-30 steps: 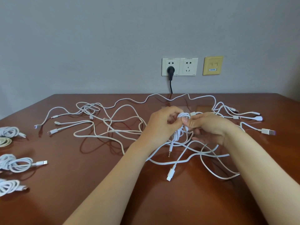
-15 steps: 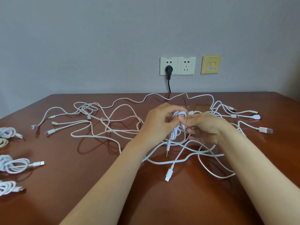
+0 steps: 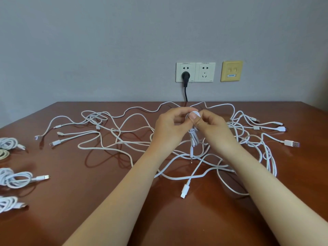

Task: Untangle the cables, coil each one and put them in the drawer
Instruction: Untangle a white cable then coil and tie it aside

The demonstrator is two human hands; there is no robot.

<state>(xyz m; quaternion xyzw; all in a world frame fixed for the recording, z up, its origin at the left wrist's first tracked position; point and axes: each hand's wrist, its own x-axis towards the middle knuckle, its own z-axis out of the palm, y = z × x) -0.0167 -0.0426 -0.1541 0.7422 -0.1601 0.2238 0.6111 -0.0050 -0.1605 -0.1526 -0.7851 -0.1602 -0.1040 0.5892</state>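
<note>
Dangling its jack plug [image 3: 191,154] over the brown wooden desk [image 3: 88,201], a thin white cable coil [image 3: 194,113] is being pinched by left hand [image 3: 169,126] and right hand [image 3: 213,127] fingers, amid tangled white cables [image 3: 113,142]; coiled white bundles [image 3: 16,178] are lying at left.

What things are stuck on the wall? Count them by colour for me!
White sockets: 2
Yellow plate: 1
Black plug: 1
Total: 4
</note>
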